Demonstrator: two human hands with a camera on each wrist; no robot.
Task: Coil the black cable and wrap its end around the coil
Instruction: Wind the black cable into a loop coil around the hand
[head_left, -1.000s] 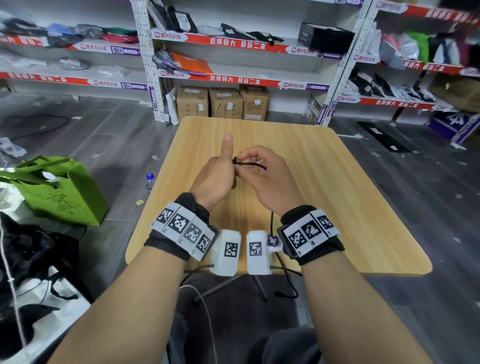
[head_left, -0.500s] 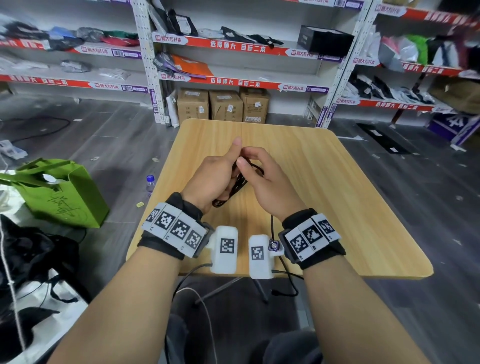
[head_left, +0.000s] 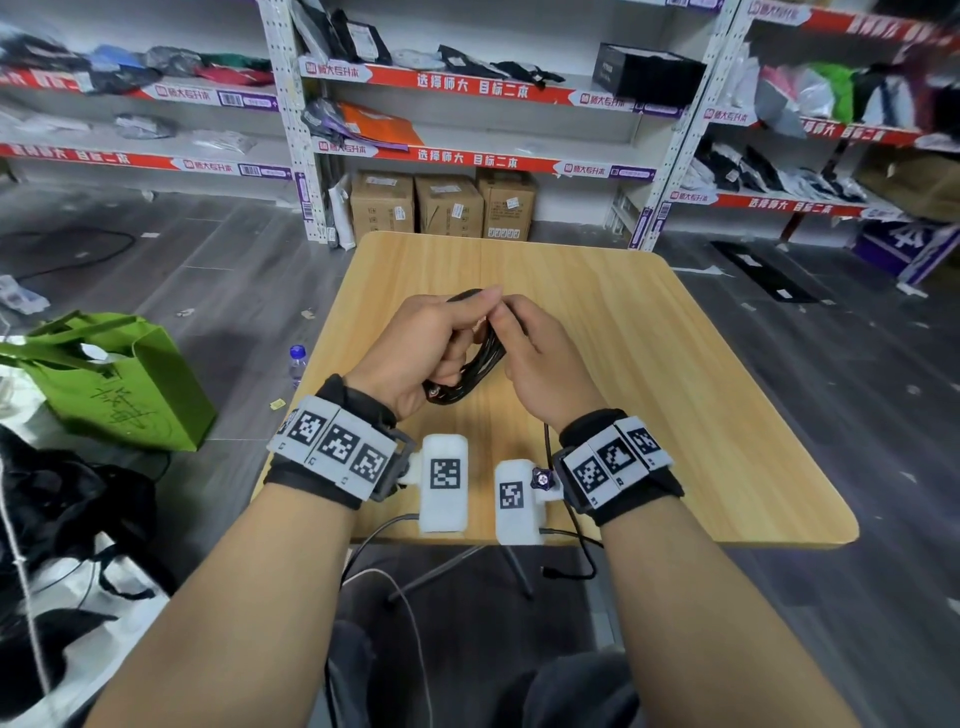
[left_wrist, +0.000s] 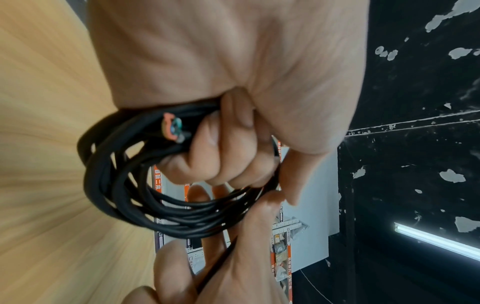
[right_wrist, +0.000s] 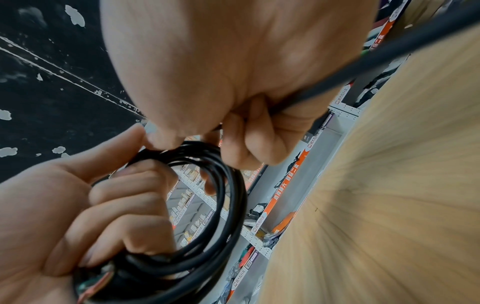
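Observation:
The black cable (head_left: 480, 364) is wound into a coil of several loops (left_wrist: 145, 197) (right_wrist: 228, 197), held above the wooden table (head_left: 675, 395). My left hand (head_left: 431, 343) grips the coil, fingers curled through it, with an orange-tipped plug (left_wrist: 170, 126) beside the fingers. My right hand (head_left: 524, 353) pinches the loose cable strand (right_wrist: 363, 67) at the coil's top, fingers curled round it. The free end (head_left: 569, 571) trails under my right wrist and hangs off the table's near edge.
A green bag (head_left: 119, 379) and a small bottle (head_left: 297, 364) stand on the floor to the left. Cardboard boxes (head_left: 447, 205) sit under the shelves (head_left: 467, 88) behind the table. Dark clothing (head_left: 62, 509) lies at the lower left.
The coil has grown from a small loop at the fingertips to several loops hanging from the left hand. The left thumb has come down onto the coil. Both hands stayed above the table's middle.

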